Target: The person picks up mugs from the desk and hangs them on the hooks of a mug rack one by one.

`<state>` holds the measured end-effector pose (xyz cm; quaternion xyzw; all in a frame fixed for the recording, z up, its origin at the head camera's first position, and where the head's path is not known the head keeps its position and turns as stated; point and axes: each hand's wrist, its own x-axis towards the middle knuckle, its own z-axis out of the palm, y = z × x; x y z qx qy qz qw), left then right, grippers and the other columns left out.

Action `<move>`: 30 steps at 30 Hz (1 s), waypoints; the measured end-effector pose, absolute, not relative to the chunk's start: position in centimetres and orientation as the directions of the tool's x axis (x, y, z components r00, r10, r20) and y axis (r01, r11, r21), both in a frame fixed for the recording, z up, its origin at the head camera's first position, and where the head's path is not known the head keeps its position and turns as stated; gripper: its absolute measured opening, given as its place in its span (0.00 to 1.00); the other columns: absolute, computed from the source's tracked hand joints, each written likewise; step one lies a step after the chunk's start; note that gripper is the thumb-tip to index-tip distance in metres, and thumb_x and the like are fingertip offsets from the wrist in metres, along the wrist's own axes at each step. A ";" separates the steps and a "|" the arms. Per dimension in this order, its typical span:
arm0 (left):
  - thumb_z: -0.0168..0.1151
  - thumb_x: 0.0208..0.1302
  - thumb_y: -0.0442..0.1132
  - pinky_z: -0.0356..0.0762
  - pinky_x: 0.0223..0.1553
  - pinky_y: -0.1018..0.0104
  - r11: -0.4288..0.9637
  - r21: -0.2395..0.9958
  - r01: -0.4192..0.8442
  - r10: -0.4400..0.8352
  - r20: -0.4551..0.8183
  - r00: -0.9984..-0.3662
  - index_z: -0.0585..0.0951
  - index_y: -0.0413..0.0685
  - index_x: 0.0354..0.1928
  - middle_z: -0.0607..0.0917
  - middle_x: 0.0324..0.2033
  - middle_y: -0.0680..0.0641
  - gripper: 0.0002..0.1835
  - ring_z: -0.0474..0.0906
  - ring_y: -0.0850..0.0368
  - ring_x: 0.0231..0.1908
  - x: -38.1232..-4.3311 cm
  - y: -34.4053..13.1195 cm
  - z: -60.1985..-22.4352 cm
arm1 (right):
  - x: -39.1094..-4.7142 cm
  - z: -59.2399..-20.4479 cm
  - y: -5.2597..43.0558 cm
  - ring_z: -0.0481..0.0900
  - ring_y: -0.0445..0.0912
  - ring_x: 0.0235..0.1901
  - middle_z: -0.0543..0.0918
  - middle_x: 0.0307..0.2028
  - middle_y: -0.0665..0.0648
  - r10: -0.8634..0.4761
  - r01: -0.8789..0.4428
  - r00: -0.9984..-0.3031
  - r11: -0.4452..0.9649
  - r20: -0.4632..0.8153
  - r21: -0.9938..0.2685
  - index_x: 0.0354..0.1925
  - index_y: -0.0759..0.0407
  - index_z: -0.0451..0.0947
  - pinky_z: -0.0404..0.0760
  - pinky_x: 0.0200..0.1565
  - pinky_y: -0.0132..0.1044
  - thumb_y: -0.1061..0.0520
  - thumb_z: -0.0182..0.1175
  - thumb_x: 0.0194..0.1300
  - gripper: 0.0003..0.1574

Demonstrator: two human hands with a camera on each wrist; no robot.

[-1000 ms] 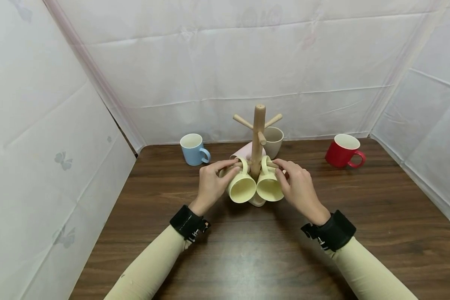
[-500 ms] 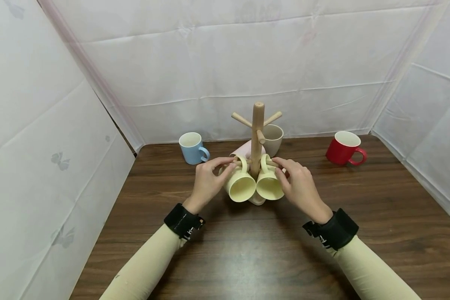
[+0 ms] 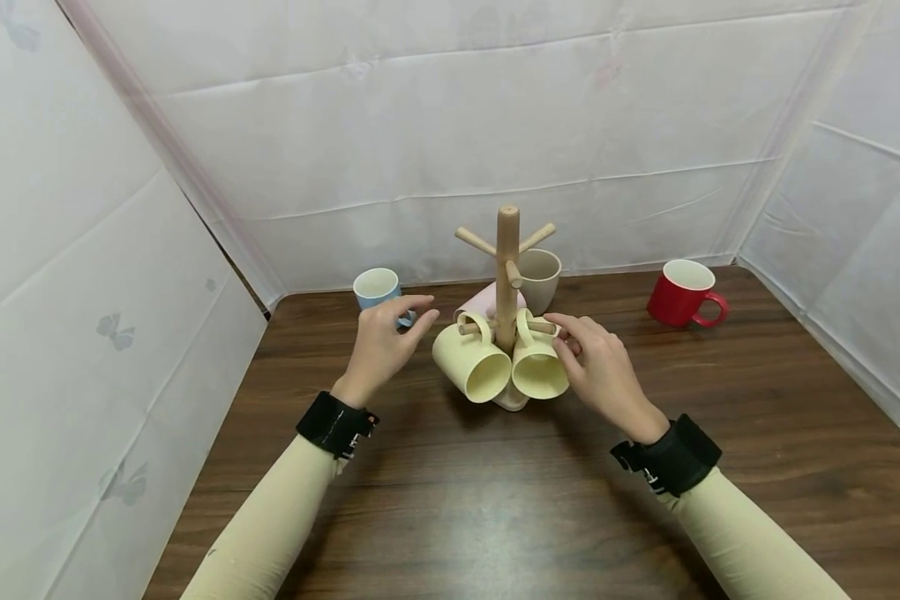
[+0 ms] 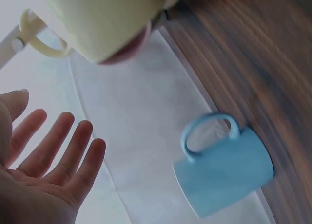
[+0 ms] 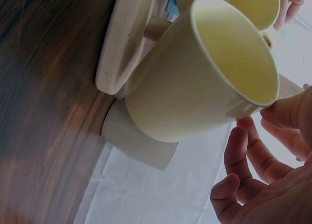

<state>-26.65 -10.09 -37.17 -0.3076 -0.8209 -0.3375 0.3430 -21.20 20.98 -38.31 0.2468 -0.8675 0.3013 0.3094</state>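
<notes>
Our left hand [image 3: 381,346], released, hovers in front of a light-blue cylindrical mug [image 4: 229,173]. A pale-yellow cylindrical mug [image 3: 462,360] and, to its right, a second pale-yellow mug [image 3: 538,372] hang on a pale wooden rack [image 3: 507,242]; whether our right hand [image 3: 603,371], at the latter's rim, grips it, we cannot tell.

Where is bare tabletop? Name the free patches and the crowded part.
Free: the dark brown wooden tabletop between both cream sleeves, and right of the right hand, in front of the red, white-lined mug. Crowded: around the wooden mug tree, hung with pale-yellow mugs.
</notes>
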 end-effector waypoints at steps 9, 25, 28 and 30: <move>0.64 0.58 0.44 0.73 0.50 0.53 0.690 0.266 0.674 0.298 0.743 -0.599 0.81 0.47 0.48 0.81 0.46 0.43 0.17 0.73 0.53 0.50 -28.8 -12.1 -37.4 | -20.9 -38.5 22.0 0.67 0.40 0.27 0.74 0.31 0.48 -0.235 -0.602 -0.696 0.705 0.678 -0.374 0.54 0.55 0.75 0.68 0.23 0.38 0.60 0.59 0.60 0.21; 0.62 0.59 0.49 0.60 0.59 0.41 0.797 0.251 0.549 0.301 0.623 -0.722 0.74 0.44 0.57 0.70 0.57 0.33 0.26 0.63 0.36 0.58 -32.8 -16.2 -39.8 | -19.9 -38.7 23.3 0.71 0.45 0.26 0.74 0.31 0.48 -0.221 -0.562 -0.726 0.736 0.651 -0.377 0.55 0.52 0.74 0.66 0.24 0.40 0.61 0.59 0.60 0.23; 0.61 0.59 0.51 0.60 0.58 0.40 0.802 0.259 0.538 0.301 0.604 -0.738 0.74 0.46 0.57 0.68 0.59 0.33 0.26 0.62 0.35 0.58 -33.5 -16.6 -39.9 | -19.8 -38.8 23.6 0.71 0.45 0.27 0.74 0.32 0.48 -0.222 -0.559 -0.729 0.739 0.647 -0.376 0.55 0.53 0.74 0.67 0.24 0.39 0.61 0.60 0.60 0.23; 0.61 0.60 0.52 0.60 0.57 0.38 0.804 0.269 0.530 0.301 0.585 -0.753 0.74 0.46 0.58 0.67 0.60 0.33 0.27 0.61 0.35 0.59 -33.9 -16.9 -39.9 | -19.8 -38.8 23.7 0.70 0.45 0.27 0.74 0.32 0.48 -0.223 -0.558 -0.731 0.740 0.645 -0.376 0.55 0.53 0.75 0.67 0.24 0.39 0.61 0.60 0.60 0.23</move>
